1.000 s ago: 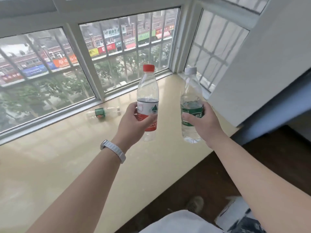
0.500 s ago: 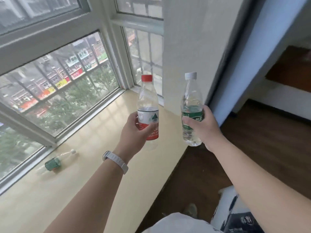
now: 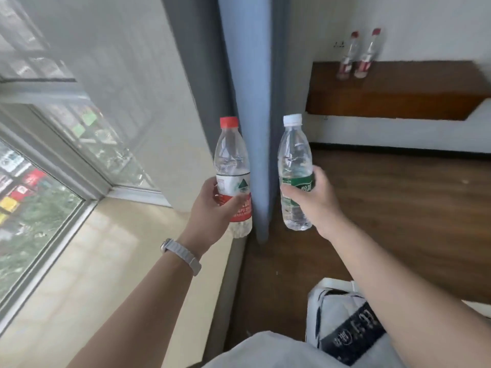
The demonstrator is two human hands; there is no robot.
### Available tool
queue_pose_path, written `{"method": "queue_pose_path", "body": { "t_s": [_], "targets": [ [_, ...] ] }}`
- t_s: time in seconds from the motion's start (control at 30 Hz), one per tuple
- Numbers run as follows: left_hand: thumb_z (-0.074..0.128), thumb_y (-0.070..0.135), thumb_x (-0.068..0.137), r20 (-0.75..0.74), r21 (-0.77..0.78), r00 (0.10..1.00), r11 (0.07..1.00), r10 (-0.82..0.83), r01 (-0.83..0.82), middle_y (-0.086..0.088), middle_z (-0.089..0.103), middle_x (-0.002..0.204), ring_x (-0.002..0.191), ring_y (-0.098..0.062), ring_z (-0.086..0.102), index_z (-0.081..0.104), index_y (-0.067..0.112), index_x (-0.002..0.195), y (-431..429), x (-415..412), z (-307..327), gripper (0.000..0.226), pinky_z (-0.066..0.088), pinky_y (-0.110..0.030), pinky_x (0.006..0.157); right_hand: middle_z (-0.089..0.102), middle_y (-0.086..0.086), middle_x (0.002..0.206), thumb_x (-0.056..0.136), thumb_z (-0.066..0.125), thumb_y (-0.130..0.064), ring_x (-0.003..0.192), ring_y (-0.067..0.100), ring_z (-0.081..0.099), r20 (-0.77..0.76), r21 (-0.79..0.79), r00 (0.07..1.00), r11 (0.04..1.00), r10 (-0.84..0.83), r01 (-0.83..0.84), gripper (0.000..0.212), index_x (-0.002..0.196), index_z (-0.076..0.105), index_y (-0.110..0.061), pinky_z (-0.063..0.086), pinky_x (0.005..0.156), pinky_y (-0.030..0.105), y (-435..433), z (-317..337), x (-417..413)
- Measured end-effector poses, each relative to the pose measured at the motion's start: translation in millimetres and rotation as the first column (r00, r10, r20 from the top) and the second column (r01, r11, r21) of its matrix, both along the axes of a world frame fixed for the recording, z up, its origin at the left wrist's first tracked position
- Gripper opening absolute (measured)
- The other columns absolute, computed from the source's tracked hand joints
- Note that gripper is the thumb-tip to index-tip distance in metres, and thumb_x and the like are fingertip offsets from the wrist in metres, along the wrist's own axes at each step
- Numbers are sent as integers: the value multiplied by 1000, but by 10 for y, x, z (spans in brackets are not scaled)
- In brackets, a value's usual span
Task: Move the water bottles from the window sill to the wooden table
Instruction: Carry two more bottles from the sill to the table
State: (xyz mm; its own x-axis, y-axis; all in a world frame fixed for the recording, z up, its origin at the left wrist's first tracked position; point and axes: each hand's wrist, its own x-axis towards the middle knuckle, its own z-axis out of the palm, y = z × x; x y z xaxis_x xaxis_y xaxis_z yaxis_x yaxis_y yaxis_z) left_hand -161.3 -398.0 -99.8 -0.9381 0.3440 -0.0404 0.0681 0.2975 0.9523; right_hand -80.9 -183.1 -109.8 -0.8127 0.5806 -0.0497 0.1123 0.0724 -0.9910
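My left hand [image 3: 212,208] grips a clear bottle with a red cap and a red-and-white label [image 3: 232,166], held upright above the right end of the cream window sill [image 3: 93,261]. In my right hand [image 3: 316,200] is a second upright bottle, white-capped with a green label [image 3: 293,152], held over the dark wood floor. A wooden table [image 3: 398,86] stands at the far right against the white wall. On it stand two red-capped bottles [image 3: 356,54], blurred.
A blue-grey curtain [image 3: 247,75] hangs straight ahead between the two bottles, beside a white wall corner [image 3: 148,102]. The window [image 3: 34,181] runs along the left. Dark wood floor [image 3: 398,208] stretches toward the table. My grey trousers and a printed cloth [image 3: 345,325] fill the bottom.
The view has swung to the right, away from the window. The small green-labelled bottle lying on the sill has left the frame. The wooden table with two bottles has come into sight. Both hands keep their bottles.
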Motion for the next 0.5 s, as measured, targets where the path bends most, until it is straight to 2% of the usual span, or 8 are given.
{"method": "queue_pose_path", "body": {
  "t_s": [0.1,0.27,0.33,0.4,0.5],
  "targets": [
    [79,47,74,4,-8,996,996,-86,86,16,72,99,89,-2,71,60,32,114,372,-93,19,47,53,-14,65,68,-29,93,66,83,-34,81,-3,67,1,7,998,998,-62,62,45,100,55,-45,51,69,25,284,-9,84],
    [79,54,72,22,-2,977,978,-211,211,14,73,100,88,-6,72,59,27,120,895,-241,18,58,56,-18,64,69,-28,93,69,85,-30,83,-4,67,8,-16,987,987,-160,160,48,102,54,-45,50,59,12,655,-46,180],
    [76,60,68,33,-6,965,966,-258,259,17,73,102,89,-6,72,57,33,120,1085,-304,11,62,56,-22,65,71,-19,95,70,86,-30,82,-3,68,26,-14,980,981,-195,196,51,108,54,-43,51,61,15,785,-63,197],
    [76,63,64,52,12,956,957,-290,290,20,72,103,91,-5,72,56,41,115,1274,-407,-14,59,56,-25,72,71,-14,99,70,86,-29,83,-1,69,37,-10,972,972,-232,233,53,114,55,-36,52,65,21,923,-89,176],
    [78,60,65,68,39,936,939,-345,343,16,73,106,95,-9,72,57,37,117,1576,-644,-49,60,58,-33,81,71,-11,102,70,86,-28,85,2,69,45,7,954,955,-295,295,55,116,55,-34,55,71,28,1138,-124,67]
  ]
}}
